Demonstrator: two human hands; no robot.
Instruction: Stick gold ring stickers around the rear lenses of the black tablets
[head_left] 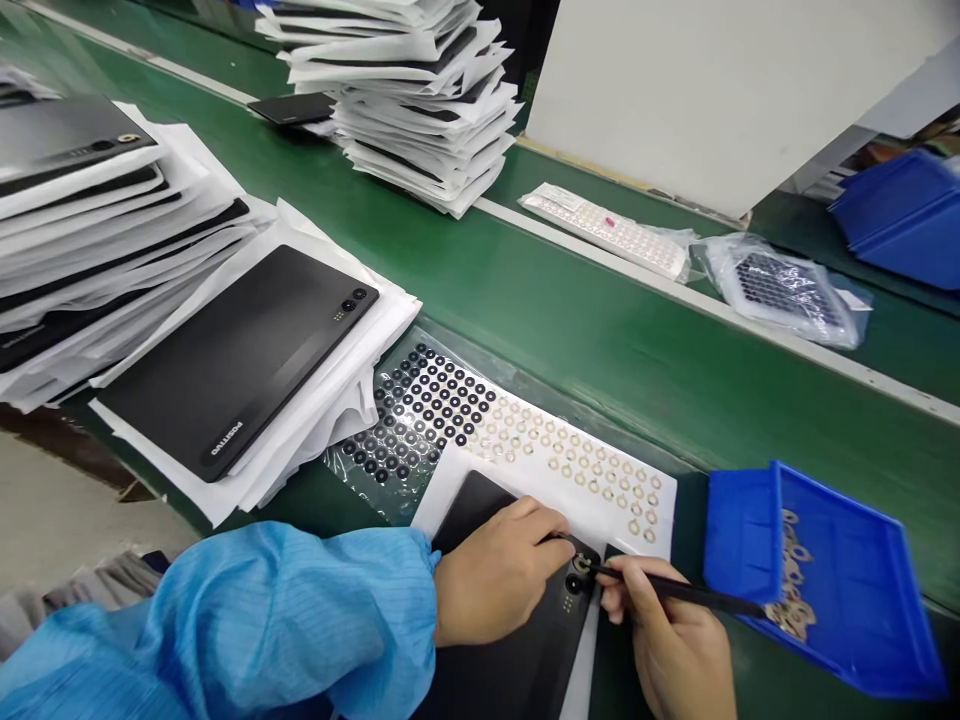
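A black tablet back cover lies in front of me on a white sheet, with two round camera openings and a small gold-coloured ring at the upper one. My left hand, in a blue sleeve, rests on the cover. Its fingers are curled together beside the ring; whatever they pinch, if anything, is hidden. Black tweezers are gripped in my right hand, their tip touching the ring area. Just beyond the cover lies a white sheet of pale ring stickers, next to black ring stickers on clear film.
Another black tablet cover tops a paper-interleaved pile at left, beside a taller stack. A further stack stands behind. A blue bin with small tan rings is at right. Bagged sheets lie by a white panel.
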